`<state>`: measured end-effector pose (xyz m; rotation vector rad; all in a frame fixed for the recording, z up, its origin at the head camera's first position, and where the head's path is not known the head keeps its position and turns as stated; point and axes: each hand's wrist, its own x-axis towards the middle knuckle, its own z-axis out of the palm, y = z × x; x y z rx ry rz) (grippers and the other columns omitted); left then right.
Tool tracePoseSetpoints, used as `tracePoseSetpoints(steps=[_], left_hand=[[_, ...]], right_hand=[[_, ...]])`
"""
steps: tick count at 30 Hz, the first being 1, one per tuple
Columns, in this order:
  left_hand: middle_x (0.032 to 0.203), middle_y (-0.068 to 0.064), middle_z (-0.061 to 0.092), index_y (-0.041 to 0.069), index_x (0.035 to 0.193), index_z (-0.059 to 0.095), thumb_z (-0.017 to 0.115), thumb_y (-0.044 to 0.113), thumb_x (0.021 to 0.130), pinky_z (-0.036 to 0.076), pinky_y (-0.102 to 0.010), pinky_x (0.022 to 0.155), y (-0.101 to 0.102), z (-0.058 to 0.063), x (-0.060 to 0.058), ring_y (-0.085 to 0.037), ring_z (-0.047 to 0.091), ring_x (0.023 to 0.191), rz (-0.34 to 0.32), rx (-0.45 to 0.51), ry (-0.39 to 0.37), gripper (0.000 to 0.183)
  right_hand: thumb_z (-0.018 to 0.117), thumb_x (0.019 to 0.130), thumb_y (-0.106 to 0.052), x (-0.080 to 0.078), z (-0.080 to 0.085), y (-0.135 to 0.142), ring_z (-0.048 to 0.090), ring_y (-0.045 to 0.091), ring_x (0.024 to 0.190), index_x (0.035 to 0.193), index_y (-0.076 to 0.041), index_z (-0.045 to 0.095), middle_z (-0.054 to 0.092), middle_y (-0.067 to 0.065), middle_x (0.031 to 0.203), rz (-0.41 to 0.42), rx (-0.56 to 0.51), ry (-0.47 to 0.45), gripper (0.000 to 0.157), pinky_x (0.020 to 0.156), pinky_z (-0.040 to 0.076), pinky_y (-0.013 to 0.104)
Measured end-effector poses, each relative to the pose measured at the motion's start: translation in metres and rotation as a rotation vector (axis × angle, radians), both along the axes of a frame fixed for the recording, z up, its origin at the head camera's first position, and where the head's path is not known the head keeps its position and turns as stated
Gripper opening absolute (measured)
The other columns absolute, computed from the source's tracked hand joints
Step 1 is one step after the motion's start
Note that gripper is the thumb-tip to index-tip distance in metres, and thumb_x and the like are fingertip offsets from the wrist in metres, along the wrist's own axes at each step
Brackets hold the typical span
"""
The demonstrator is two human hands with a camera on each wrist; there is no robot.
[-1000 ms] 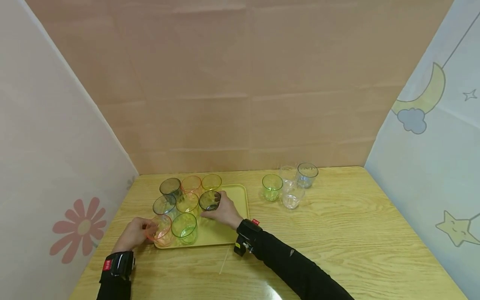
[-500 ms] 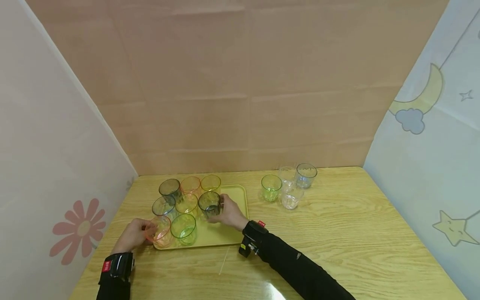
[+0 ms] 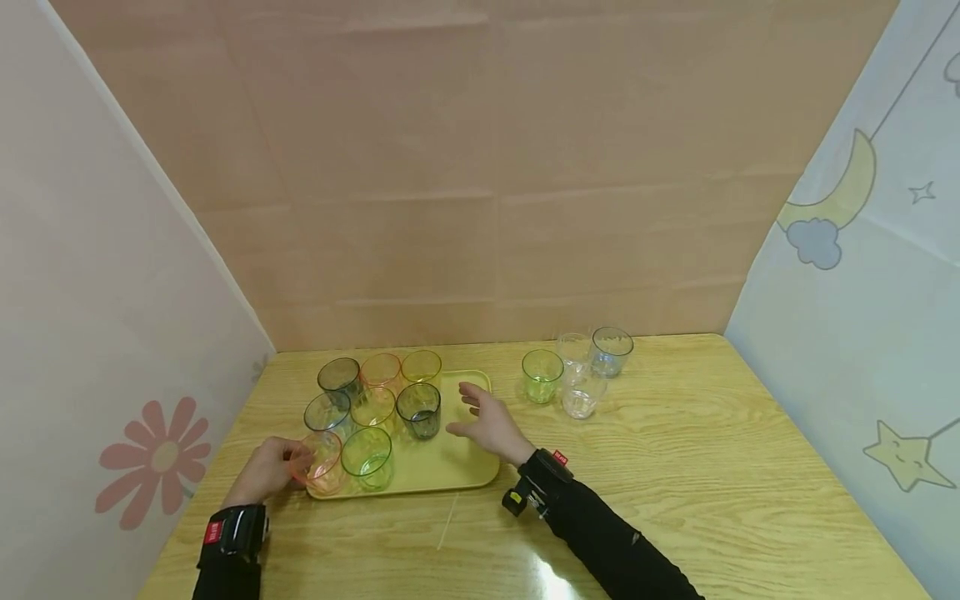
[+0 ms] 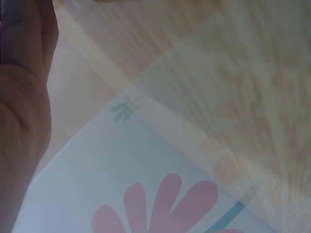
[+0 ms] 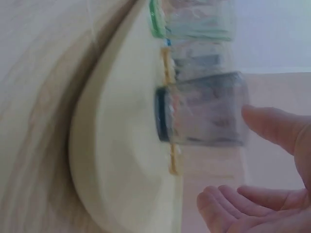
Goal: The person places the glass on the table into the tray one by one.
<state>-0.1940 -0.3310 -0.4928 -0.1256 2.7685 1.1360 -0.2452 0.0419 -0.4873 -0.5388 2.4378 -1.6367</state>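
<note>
In the head view, my left hand (image 3: 264,468) grips the near-left pink drinking glass (image 3: 324,463) from its left side, with the fingertips showing through the clear wall. That glass stands at the near-left corner of a yellow tray (image 3: 457,471). My right hand (image 3: 491,423) hovers over the tray's right part, thumb and fingers spread apart and holding nothing. Just left of it a dark grey glass (image 3: 420,412) stands upright on the tray. The right wrist view shows the thumb (image 5: 274,127) near the rim of this grey glass (image 5: 206,111), with the fingers apart from it.
Several more glasses share the tray, among them a green one (image 3: 367,458) and a yellow one (image 3: 422,367). Right of the tray stand a green glass (image 3: 542,377), two clear glasses and a bluish glass (image 3: 612,352). A thin pale stick (image 3: 447,521) lies before the tray.
My right hand has set the dark grey glass down on the tray, let go of it and moved off to the right, fingers spreading. My left hand has stayed at the pink glass.
</note>
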Motion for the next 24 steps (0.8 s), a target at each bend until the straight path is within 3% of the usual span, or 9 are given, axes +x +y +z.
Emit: tracePoseSetpoints(steps=[8,13,19,21,24], left_hand=[[0.086,-0.009,0.067,0.001,0.087,0.075,0.062,0.009,0.095,0.053,-0.03,0.059,0.0,0.001,0.001,-0.016,0.059,0.07,0.006,-0.018,-0.002,0.017],[0.092,-0.012,0.067,-0.001,0.092,0.074,0.062,0.009,0.095,0.055,-0.03,0.059,0.002,0.0,0.001,-0.017,0.06,0.071,0.009,0.004,-0.009,0.017],[0.089,-0.01,0.067,-0.001,0.09,0.074,0.062,0.009,0.095,0.053,-0.03,0.058,0.001,-0.001,0.0,-0.017,0.06,0.069,-0.003,-0.001,0.005,0.016],[0.087,-0.01,0.067,0.0,0.09,0.074,0.062,0.009,0.095,0.053,-0.03,0.058,0.0,-0.001,0.0,-0.017,0.06,0.069,-0.011,-0.005,0.012,0.016],[0.085,-0.008,0.066,0.0,0.09,0.074,0.062,0.009,0.095,0.052,-0.03,0.058,-0.001,-0.001,0.001,-0.017,0.06,0.069,-0.012,-0.01,0.013,0.016]], right_hand=[[0.073,0.089,-0.019,0.004,0.006,0.018,0.046,0.035,0.134,0.146,-0.004,0.043,0.047,0.019,0.147,-0.012,-0.071,0.052,0.066,0.11,0.039,0.044],[0.07,0.091,-0.017,0.007,0.008,0.035,0.048,0.033,0.133,0.14,-0.005,0.051,0.052,0.016,0.143,-0.071,-0.157,0.113,0.054,0.11,0.04,0.042],[0.07,0.091,-0.015,0.01,0.009,0.067,0.056,0.04,0.12,0.129,-0.001,0.061,0.061,0.019,0.13,-0.233,-0.235,0.33,0.041,0.102,0.046,0.049],[0.068,0.093,-0.018,-0.003,-0.014,0.082,0.057,0.036,0.121,0.129,-0.003,0.061,0.062,0.016,0.13,-0.258,-0.287,0.448,0.04,0.102,0.046,0.045],[0.069,0.092,-0.017,-0.008,-0.019,0.1,0.057,0.032,0.12,0.128,-0.004,0.062,0.062,0.015,0.129,-0.366,-0.267,0.573,0.039,0.102,0.046,0.041]])
